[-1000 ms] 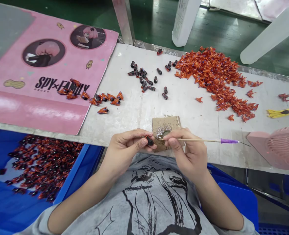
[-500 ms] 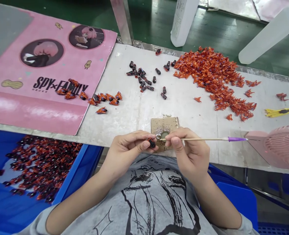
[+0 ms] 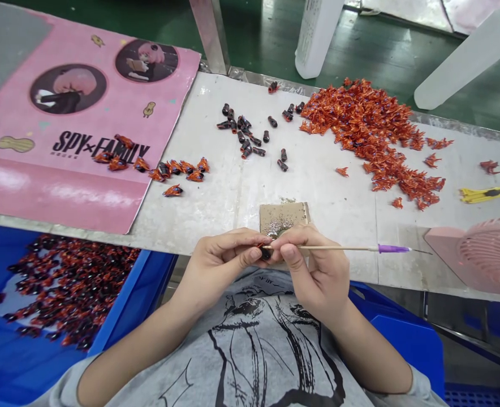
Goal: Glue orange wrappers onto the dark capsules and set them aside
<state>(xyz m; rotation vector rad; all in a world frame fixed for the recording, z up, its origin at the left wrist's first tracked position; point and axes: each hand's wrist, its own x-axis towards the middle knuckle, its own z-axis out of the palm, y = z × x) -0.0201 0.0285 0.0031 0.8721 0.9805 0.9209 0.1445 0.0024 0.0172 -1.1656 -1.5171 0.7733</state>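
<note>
Since the earlier frame, the right hand (image 3: 318, 271) has shifted left, carrying the tip of the wooden stick (image 3: 339, 247) from over the cardboard pad (image 3: 281, 212) to the black-and-orange part (image 3: 266, 254) in the left hand (image 3: 210, 268). Left fingers pinch that part before the body; right fingers pinch the stick close to its tip, presumably for fine control. Its purple needle hub (image 3: 393, 249) points right, away from both hands. Glossy with droplets, the pad lies just beyond the fingers, probably to shorten the reach and keep liquid off the worktop (image 3: 216, 217). Orange parts (image 3: 360, 121) are heaped at right and black parts (image 3: 258, 151) scattered centrally, seemingly sorted by kind. Lettering on the pink printed sheet (image 3: 80, 198) reads "SPY×FAMILY"; the smaller line beneath is illegible, as is print on the white bottle (image 3: 318, 39)
</note>
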